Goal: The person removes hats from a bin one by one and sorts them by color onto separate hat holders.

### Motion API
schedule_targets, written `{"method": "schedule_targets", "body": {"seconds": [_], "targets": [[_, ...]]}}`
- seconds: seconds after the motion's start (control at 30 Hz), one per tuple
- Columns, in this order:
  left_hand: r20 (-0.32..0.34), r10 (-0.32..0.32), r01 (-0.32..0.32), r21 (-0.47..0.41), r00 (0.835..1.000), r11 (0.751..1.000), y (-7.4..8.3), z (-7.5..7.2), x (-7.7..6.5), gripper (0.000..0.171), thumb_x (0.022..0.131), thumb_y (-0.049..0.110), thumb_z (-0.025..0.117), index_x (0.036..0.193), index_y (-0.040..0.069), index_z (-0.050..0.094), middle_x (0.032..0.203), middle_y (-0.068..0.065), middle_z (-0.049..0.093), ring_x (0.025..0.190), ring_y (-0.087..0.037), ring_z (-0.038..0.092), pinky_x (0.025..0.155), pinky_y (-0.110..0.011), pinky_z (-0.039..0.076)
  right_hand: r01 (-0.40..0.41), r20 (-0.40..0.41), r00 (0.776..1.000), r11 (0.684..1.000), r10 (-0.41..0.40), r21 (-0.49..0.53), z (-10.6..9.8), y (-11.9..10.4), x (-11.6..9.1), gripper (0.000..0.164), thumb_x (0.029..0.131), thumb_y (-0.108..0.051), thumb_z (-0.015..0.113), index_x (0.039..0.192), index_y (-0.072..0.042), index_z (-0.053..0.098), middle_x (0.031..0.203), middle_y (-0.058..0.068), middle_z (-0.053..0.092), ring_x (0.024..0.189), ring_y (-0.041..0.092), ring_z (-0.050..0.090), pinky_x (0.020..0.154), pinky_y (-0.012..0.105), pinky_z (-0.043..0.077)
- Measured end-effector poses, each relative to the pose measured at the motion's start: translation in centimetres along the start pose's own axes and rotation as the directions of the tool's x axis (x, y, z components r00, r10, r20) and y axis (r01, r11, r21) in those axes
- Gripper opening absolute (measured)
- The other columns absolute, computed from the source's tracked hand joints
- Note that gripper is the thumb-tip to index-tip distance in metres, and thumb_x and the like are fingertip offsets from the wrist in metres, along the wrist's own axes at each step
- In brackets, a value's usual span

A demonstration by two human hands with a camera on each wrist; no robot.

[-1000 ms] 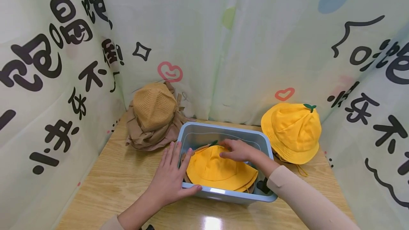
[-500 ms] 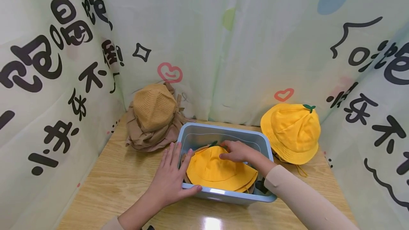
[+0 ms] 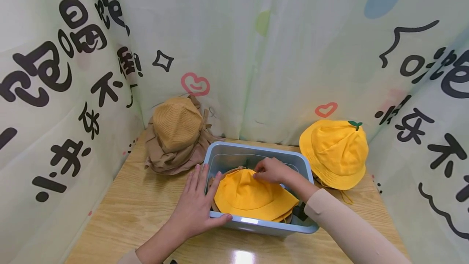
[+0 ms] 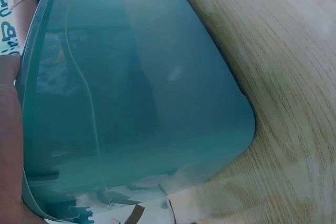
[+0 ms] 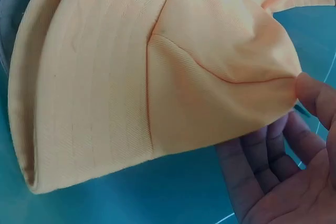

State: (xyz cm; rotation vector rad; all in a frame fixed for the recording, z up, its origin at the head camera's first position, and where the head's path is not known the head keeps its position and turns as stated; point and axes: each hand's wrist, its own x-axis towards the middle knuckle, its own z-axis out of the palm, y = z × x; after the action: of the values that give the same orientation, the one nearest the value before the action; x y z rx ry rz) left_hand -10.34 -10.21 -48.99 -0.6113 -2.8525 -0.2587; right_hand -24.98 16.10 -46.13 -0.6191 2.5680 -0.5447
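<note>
A yellow bucket hat [image 3: 249, 196] lies in a blue plastic bin [image 3: 256, 228], its brim toward the near side. My right hand [image 3: 272, 171] reaches in from the right and pinches the top of the hat's crown between thumb and fingers. The right wrist view shows the thumb on the yellow cloth [image 5: 220, 93], the other fingers behind it and a bit of green at the tip. My left hand [image 3: 194, 203] rests with straight, spread fingers on the bin's left rim, thumb along the front rim. The bin's outer wall [image 4: 136, 87] fills the left wrist view.
A tan woven hat [image 3: 177, 123] sits on brown cloth hats [image 3: 172, 160] at the back left. Another yellow hat [image 3: 335, 154] with a green sprout stands right of the bin. Printed curtains surround the wooden table [image 3: 121, 207]. Something brown shows beneath the hat in the bin.
My right fingers have closed on the crown's tip, and the hat has shifted slightly right. Its green sprout is now mostly hidden. My left hand has stayed on the rim.
</note>
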Motion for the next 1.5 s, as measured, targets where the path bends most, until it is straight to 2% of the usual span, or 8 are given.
{"method": "schedule_targets", "body": {"seconds": [0.1, 0.23, 0.33, 0.6, 0.77, 0.9, 1.23, 1.5], "targets": [[-0.009, 0.000, 0.000, -0.006, 1.000, 1.000, 0.0, 0.1, 0.0, 0.107, 0.083, 0.087, 0.038, 0.161, 0.017, 0.018, 0.163, -0.027, 0.012, 0.151, -0.046, 0.004, 0.118, -0.060, 0.019, 0.003, -0.004, 1.000, 1.000, -0.003, 0.014, -0.2, -0.2, -0.1, 0.013, 0.093, -0.023, 0.071, 0.096, -0.011, 0.074, 0.082, -0.002, 0.066, 0.072, 0.014, 0.056, 0.067, 0.027, 0.050], [-0.026, 0.004, -0.004, 0.007, 1.000, 1.000, 0.0, 0.2, 0.1, 0.107, 0.082, 0.088, 0.037, 0.161, 0.017, 0.018, 0.163, -0.028, 0.014, 0.150, -0.047, 0.009, 0.118, -0.060, 0.020, 0.019, -0.011, 1.000, 1.000, -0.019, 0.019, -0.4, -0.3, -0.2, 0.011, 0.093, -0.023, 0.071, 0.089, -0.013, 0.071, 0.075, -0.003, 0.061, 0.068, 0.014, 0.053, 0.063, 0.026, 0.046], [-0.030, 0.006, -0.006, 0.020, 1.000, 1.000, -0.1, 0.2, 0.2, 0.108, 0.082, 0.088, 0.036, 0.161, 0.018, 0.018, 0.163, -0.028, 0.014, 0.150, -0.048, 0.013, 0.118, -0.060, 0.020, 0.035, -0.031, 0.999, 0.999, -0.035, 0.008, -0.6, -0.3, -0.3, 0.010, 0.093, -0.023, 0.071, 0.090, -0.014, 0.072, 0.077, -0.004, 0.063, 0.069, 0.014, 0.054, 0.063, 0.026, 0.047], [-0.002, -0.010, 0.010, 0.000, 1.000, 1.000, -0.1, 0.0, 0.3, 0.107, 0.082, 0.088, 0.038, 0.162, 0.019, 0.016, 0.164, -0.027, 0.010, 0.152, -0.043, -0.001, 0.119, -0.059, 0.017, 0.065, -0.074, 0.995, 0.998, -0.065, -0.009, -0.8, 0.0, -0.2, 0.013, 0.090, -0.023, 0.075, 0.098, -0.012, 0.074, 0.079, -0.005, 0.065, 0.071, 0.013, 0.055, 0.067, 0.027, 0.049], [-0.013, -0.004, 0.004, -0.008, 1.000, 1.000, -0.1, -0.1, 0.3, 0.107, 0.083, 0.087, 0.040, 0.161, 0.017, 0.019, 0.164, -0.027, 0.011, 0.152, -0.044, 0.002, 0.119, -0.059, 0.019, 0.053, -0.077, 0.996, 0.998, -0.055, -0.031, -0.9, -0.3, -0.4, 0.016, 0.088, -0.022, 0.077, 0.100, -0.013, 0.074, 0.074, -0.005, 0.060, 0.067, 0.013, 0.053, 0.063, 0.027, 0.047], [-0.022, -0.001, 0.001, -0.004, 1.000, 1.000, 0.0, 0.0, 0.3, 0.107, 0.082, 0.087, 0.040, 0.161, 0.016, 0.021, 0.163, -0.027, 0.012, 0.151, -0.045, 0.004, 0.118, -0.059, 0.020, 0.067, -0.075, 0.995, 0.997, -0.071, -0.043, -1.2, -0.4, -0.7, 0.011, 0.089, -0.021, 0.077, 0.096, -0.014, 0.073, 0.073, -0.005, 0.061, 0.066, 0.013, 0.053, 0.063, 0.027, 0.047], [-0.036, 0.005, -0.005, -0.009, 0.999, 1.000, 0.1, 0.2, 0.2, 0.109, 0.082, 0.087, 0.039, 0.160, 0.012, 0.024, 0.163, -0.027, 0.014, 0.152, -0.044, 0.004, 0.118, -0.059, 0.021, 0.136, -0.089, 0.987, 0.991, -0.137, -0.018, -2.5, -0.3, -2.4, 0.008, 0.090, -0.021, 0.075, 0.088, -0.014, 0.072, 0.072, -0.007, 0.062, 0.066, 0.012, 0.053, 0.065, 0.028, 0.047], [-0.033, -0.003, 0.003, -0.020, 0.999, 1.000, 0.0, 0.3, -0.1, 0.110, 0.083, 0.084, 0.044, 0.161, 0.013, 0.013, 0.163, -0.027, 0.012, 0.152, -0.042, 0.002, 0.119, -0.058, 0.019, 0.197, -0.140, 0.971, 0.980, -0.193, 0.018, -3.9, -0.3, -4.4, 0.007, 0.090, -0.020, 0.074, 0.086, -0.016, 0.069, 0.073, -0.009, 0.064, 0.067, 0.010, 0.055, 0.064, 0.027, 0.047]]}}
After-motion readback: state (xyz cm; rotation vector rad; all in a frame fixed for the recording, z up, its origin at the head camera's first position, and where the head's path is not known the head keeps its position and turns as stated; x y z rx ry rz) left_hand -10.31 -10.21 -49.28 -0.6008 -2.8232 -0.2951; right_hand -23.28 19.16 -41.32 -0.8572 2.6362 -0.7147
